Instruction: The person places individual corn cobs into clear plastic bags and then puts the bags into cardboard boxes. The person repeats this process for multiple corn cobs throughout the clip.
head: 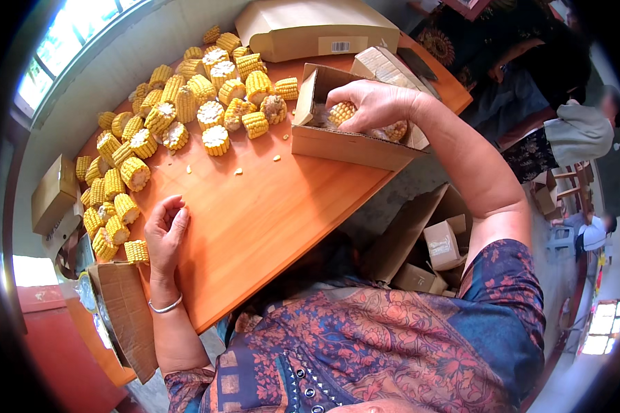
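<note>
Many cut pieces of yellow corn cob (pixel 215 141) lie heaped along the far left side of an orange wooden table (pixel 268 206). My right hand (pixel 364 106) reaches into an open cardboard box (pixel 351 147) near the table's right edge and grips a corn cob piece (pixel 342 113). More corn in what looks like clear plastic lies in that box, partly hidden by my hand and the box wall. My left hand (pixel 168 227) hovers at or rests on the table's left part, fingers curled, beside a single corn cob piece (pixel 136 251); whether its fingertips hold anything small is unclear.
Loose kernels (pixel 238 171) dot the tabletop. A large cardboard box (pixel 310 31) lies at the back, with a dark flat blade-like object (pixel 417 64) to its right. Below the table's right edge, an open carton (pixel 408 237) holds smaller boxes. Other people (pixel 581 129) are at the right.
</note>
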